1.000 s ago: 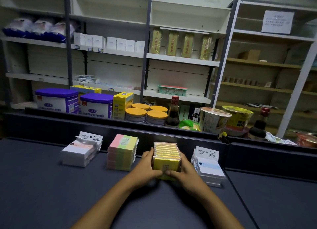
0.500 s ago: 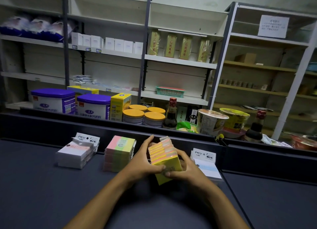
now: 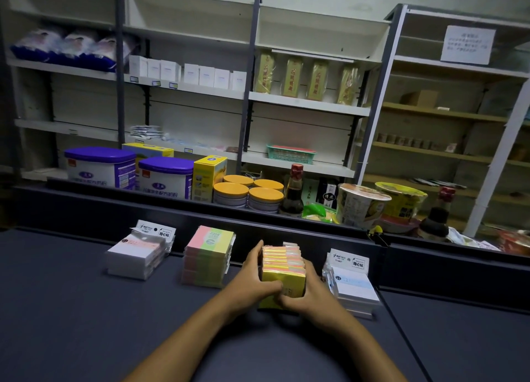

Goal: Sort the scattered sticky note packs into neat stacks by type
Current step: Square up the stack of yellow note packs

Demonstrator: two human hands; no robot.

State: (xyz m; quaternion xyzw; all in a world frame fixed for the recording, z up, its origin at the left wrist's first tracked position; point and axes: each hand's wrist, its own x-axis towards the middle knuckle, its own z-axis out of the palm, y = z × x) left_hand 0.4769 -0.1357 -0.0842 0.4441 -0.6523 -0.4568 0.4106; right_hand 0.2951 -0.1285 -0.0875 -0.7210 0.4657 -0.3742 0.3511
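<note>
A row of yellow sticky note packs (image 3: 284, 270) stands on edge on the dark counter (image 3: 71, 324), squeezed between both hands. My left hand (image 3: 252, 278) grips its left side, thumb across the front. My right hand (image 3: 309, 291) grips the right side, thumb on the front pack. To the left stands a neat stack of pink-green-yellow packs (image 3: 208, 255). Further left lies a stack of white packs with pink strips (image 3: 137, 255). A stack of white packs with blue strips (image 3: 351, 284) lies just right of my right hand.
A raised dark ledge (image 3: 286, 227) runs behind the stacks. Beyond it stand purple-lidded tubs (image 3: 163, 178), a yellow box (image 3: 208, 178), orange-lidded tins (image 3: 246, 195), sauce bottles (image 3: 294, 192) and noodle cups (image 3: 361, 204). Shelving fills the background.
Half a second ago the yellow packs were lifted and tilted in both hands. Now they sit level on the counter again, pressed together.
</note>
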